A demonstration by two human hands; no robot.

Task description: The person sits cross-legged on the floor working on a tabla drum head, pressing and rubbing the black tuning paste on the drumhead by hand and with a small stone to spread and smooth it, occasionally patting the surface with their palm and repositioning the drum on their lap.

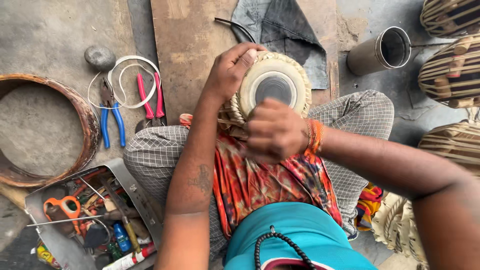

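Note:
A small hand drum [274,86] with a cream skin head and a dark round centre lies tilted in my lap, its rim laced with woven straps. My left hand [231,70] grips the drum's far left rim, fingers curled over the braided edge. My right hand [274,131] is closed into a fist against the drum's near side, over the straps; whether it holds a strap or tool is hidden. An orange thread band sits on my right wrist. A red patterned cloth [260,180] covers my lap under the drum.
A wooden board [190,45] and a dark cloth [285,22] lie ahead. At left are a round stone [100,56], blue pliers [111,120], pink pliers [149,100], a white cord, a rusty ring [85,120] and an open metal toolbox [100,215]. A metal cylinder [382,50] and several drum shells [450,72] stand right.

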